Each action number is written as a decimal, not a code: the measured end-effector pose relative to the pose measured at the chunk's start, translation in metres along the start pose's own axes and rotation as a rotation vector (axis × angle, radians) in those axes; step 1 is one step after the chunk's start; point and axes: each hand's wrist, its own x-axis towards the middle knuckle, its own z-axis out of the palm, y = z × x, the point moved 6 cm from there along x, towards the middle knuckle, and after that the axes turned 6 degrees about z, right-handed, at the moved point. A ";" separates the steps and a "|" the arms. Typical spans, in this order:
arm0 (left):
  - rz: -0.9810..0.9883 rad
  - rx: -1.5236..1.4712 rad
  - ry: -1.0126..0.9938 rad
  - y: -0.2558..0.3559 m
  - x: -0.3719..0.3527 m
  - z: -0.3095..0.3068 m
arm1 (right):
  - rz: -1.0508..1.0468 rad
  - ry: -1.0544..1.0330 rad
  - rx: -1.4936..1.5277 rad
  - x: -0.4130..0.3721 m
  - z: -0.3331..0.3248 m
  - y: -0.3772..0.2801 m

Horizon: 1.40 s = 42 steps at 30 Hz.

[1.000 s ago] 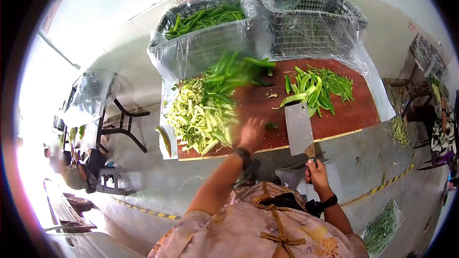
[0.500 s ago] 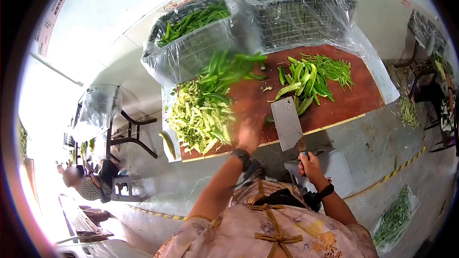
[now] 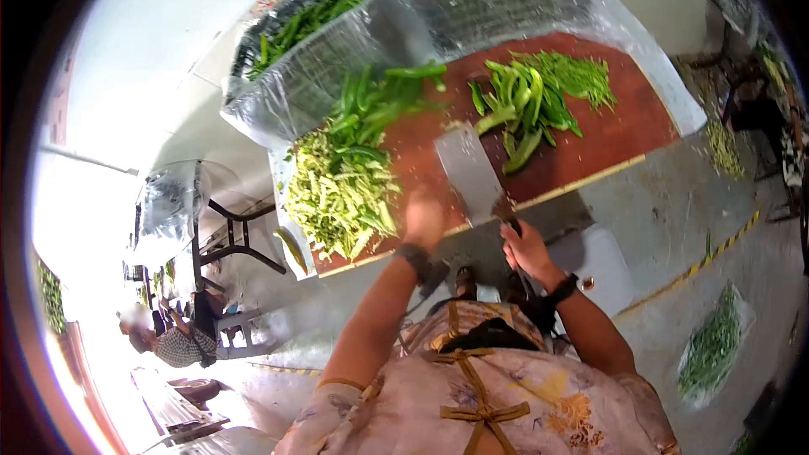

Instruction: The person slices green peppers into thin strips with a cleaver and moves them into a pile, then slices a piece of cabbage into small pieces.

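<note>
My right hand (image 3: pixel 527 251) is wrapped round the handle of a cleaver (image 3: pixel 470 170). The broad blade lies over the front part of the reddish-brown board (image 3: pixel 615 147), apart from the peppers. Left of the blade, my left hand (image 3: pixel 425 217) is low over the board; motion smears its fingers, and nothing in it can be made out. A heap of pale scraps of pepper cores (image 3: pixel 341 194) is beside it on the left. Whole green peppers (image 3: pixel 362 105) lie behind that heap. Split green peppers (image 3: pixel 527 101) are piled right of the cleaver, with thin green shreds (image 3: pixel 577 77) behind them.
Two plastic-lined crates stand along the back; the left crate (image 3: pixel 295 63) holds green peppers, beside the right crate (image 3: pixel 506 4). A grey stool (image 3: pixel 590 265) is below the board's front edge. A bag of greens (image 3: pixel 715 345) lies on the floor. Another person (image 3: pixel 173 341) sits far left.
The cleaver has moved left, away from the split peppers and toward my left hand. My left hand has become more blurred. The whole view has shifted somewhat.
</note>
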 end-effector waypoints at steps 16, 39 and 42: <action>-0.188 -0.410 0.315 -0.006 0.005 -0.018 | -0.029 0.149 0.209 -0.046 -0.029 0.015; 0.076 -0.004 0.163 0.015 0.019 -0.021 | 0.020 0.100 0.278 -0.048 -0.010 0.056; 0.128 -0.019 0.144 0.010 0.020 -0.017 | 0.011 0.098 0.309 -0.045 -0.006 0.065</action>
